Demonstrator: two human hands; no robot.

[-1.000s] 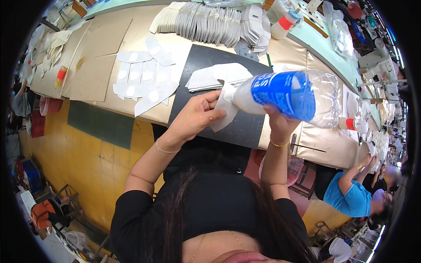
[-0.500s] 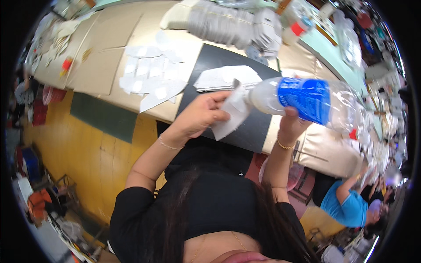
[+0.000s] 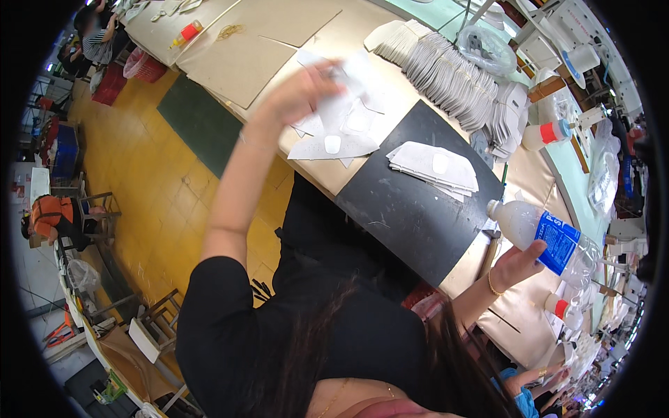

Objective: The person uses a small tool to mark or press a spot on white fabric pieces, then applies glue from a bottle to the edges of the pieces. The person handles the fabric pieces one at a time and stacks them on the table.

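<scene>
My right hand point(image 3: 519, 268) is closed round a clear plastic bottle point(image 3: 512, 219) with a blue label, tilted with its neck toward the dark board. My left hand point(image 3: 303, 90) is smeared by motion over the laid-out white cut pieces point(image 3: 333, 144); whether its fingers hold a piece cannot be made out. These pieces overlap on the table, several with a small white patch on them. Between my hands a small stack of grey-white pieces point(image 3: 435, 167) lies on the black board point(image 3: 418, 216), its top piece bearing a white patch.
Long rows of stacked grey pieces point(image 3: 446, 73) stand at the back of the table. A bottle with a red band point(image 3: 547, 132) and clear plastic bags point(image 3: 486, 50) sit behind. Flat cardboard point(image 3: 244, 56) covers the table's left. A person in orange point(image 3: 52, 212) is far left.
My left hand has gone from the bottle's mouth, where it held a white piece, to the laid-out pieces on the left. My right hand has drawn the bottle away rightward. The view has turned.
</scene>
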